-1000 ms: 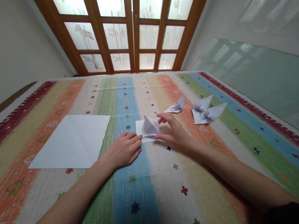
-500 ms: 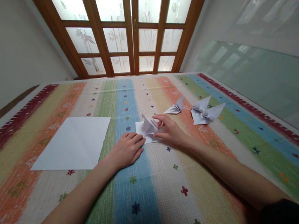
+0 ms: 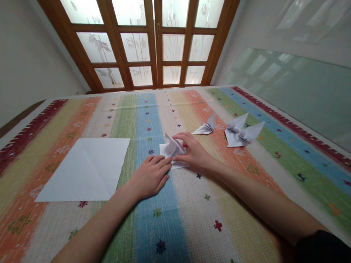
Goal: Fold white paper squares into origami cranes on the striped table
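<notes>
A small piece of white folded paper (image 3: 173, 147) lies in front of me on the striped cloth, with one flap raised and bent upward. My left hand (image 3: 154, 175) rests flat, palm down, its fingertips on the paper's near left edge. From the right, my right hand (image 3: 192, 151) curls its thumb and forefinger around the raised flap. Its fingertips are close to those of the left hand. Part of the paper is hidden behind the right fingers.
A larger white paper sheet (image 3: 86, 169) with one ragged edge lies at left. Beyond my right hand stand a small folded paper shape (image 3: 207, 126) and a bigger one with two pointed flaps (image 3: 242, 132). A striped tablecloth (image 3: 157, 234) covers the table; wooden glazed doors (image 3: 155, 42) stand behind.
My right hand has shifted slightly left over the paper, its thumb now nearer the left fingertips. The raised flap leans a little further left. My left hand stays nearly in place.
</notes>
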